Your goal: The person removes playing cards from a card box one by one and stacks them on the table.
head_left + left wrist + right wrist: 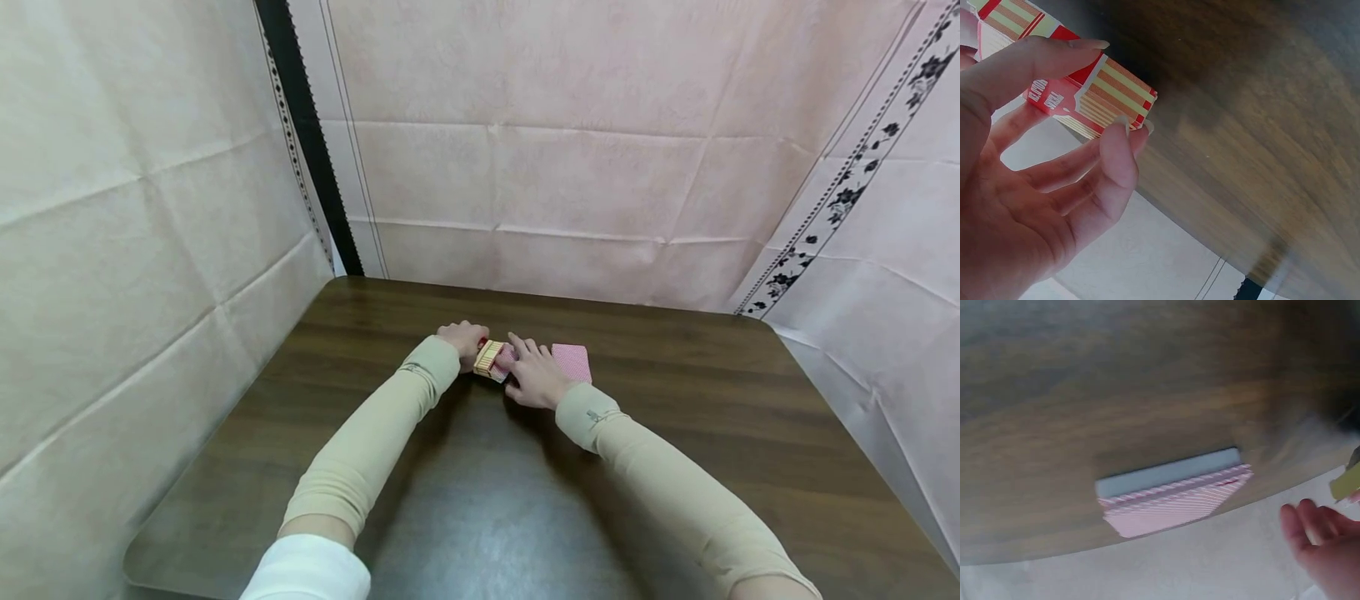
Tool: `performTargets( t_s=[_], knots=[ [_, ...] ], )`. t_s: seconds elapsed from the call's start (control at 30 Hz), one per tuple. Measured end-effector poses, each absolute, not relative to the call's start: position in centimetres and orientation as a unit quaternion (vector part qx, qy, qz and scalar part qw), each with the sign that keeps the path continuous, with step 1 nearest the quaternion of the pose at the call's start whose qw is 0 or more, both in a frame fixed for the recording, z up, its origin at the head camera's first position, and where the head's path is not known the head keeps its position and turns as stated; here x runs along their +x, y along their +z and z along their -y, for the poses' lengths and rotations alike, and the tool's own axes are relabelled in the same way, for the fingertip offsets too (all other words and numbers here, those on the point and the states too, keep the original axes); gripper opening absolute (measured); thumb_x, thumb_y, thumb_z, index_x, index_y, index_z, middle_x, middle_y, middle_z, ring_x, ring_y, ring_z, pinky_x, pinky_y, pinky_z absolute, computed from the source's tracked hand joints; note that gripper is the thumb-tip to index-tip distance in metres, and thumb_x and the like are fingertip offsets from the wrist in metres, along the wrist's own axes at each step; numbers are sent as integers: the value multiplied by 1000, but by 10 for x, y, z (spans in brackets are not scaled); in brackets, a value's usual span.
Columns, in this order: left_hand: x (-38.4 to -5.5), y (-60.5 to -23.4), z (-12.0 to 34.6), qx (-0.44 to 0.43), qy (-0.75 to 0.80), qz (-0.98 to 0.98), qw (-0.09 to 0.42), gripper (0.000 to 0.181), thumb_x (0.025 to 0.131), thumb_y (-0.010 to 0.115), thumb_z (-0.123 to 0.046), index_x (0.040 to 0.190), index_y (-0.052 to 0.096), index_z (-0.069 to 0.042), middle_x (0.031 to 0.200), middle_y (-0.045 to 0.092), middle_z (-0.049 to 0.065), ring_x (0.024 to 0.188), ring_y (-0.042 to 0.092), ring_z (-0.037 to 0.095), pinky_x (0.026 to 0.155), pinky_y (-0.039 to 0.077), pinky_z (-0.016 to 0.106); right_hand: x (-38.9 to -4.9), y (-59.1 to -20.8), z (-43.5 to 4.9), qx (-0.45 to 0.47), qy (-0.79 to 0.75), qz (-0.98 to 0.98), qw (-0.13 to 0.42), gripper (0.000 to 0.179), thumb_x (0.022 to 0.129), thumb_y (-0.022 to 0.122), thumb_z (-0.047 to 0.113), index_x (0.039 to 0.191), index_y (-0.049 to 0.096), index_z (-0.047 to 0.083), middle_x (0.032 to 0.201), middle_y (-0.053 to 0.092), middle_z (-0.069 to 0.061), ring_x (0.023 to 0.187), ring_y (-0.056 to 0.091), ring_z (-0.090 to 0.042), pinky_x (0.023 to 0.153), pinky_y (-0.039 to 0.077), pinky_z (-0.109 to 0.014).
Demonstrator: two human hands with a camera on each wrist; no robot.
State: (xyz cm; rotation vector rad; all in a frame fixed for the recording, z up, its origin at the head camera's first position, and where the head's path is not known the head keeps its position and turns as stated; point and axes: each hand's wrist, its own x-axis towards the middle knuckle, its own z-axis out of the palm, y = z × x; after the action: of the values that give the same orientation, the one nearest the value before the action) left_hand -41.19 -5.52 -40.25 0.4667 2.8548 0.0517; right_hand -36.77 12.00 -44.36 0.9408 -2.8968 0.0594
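Observation:
My left hand (pixel 462 340) grips a small playing card box (pixel 1116 90) with red panels and yellow and orange stripes. In the left wrist view the thumb lies across the box and the fingertips hold its lower edge. My right hand (pixel 540 377) is at the box's other end, fingers spread and fairly straight, by a pink-patterned part. Whether that part is cards or the box itself I cannot tell. A stack of pink-backed cards (pixel 572 362) lies on the table just right of the right hand. The right wrist view shows the stack's pink and white striped edges (pixel 1172 500).
The brown wood-grain table (pixel 465 517) has rounded corners. A pale creased cloth (pixel 570 183) hangs behind its far edge, with another cloth (pixel 135 250) along the left side. A black strip (pixel 322 167) runs down the back left corner.

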Motion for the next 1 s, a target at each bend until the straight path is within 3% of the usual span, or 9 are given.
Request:
performTargets(
  t_s=[0.23,0.37,0.53,0.67,0.8,1.0],
  knots=[
    [-407,-403,58,165,26,-978,129,35,79,71,-8,109,56,-17,111,61,9,95,56,26,80,48,43,-366,-445,-125,309,81,945,67,60,88,59,58,131,58,17,137,51,-15,123,52,-32,102,43,-52],
    [-406,-401,58,159,25,-978,129,41,78,71,-7,115,55,-17,114,60,10,96,56,25,80,49,43,-366,-443,-126,306,74,946,84,57,86,64,54,126,61,12,130,55,-15,115,58,-31,96,49,-49],
    [-410,-401,65,149,26,-980,128,43,78,70,-7,117,55,-17,118,59,11,97,55,26,81,49,44,-365,-439,-131,310,55,943,110,48,82,72,43,116,61,11,111,60,-10,96,61,-27,83,52,-44],
    [-407,-397,72,144,33,-981,125,42,80,67,-7,119,55,-16,118,58,12,98,54,27,82,48,45,-365,-440,-141,300,54,945,121,52,80,68,37,124,55,12,108,57,-9,90,59,-25,80,50,-42],
    [-410,-399,76,136,29,-982,128,44,79,68,-6,120,55,-16,121,58,12,99,55,28,83,48,45,-365,-444,-150,251,45,952,167,52,81,65,39,123,52,11,103,56,-12,86,60,-27,76,49,-43],
    [-412,-400,78,130,28,-980,146,46,78,69,-3,120,54,-16,122,57,13,100,53,28,82,46,44,-368,-448,-162,107,49,971,209,42,89,58,45,102,53,5,94,58,-21,88,58,-39,71,46,-50]
  ],
)
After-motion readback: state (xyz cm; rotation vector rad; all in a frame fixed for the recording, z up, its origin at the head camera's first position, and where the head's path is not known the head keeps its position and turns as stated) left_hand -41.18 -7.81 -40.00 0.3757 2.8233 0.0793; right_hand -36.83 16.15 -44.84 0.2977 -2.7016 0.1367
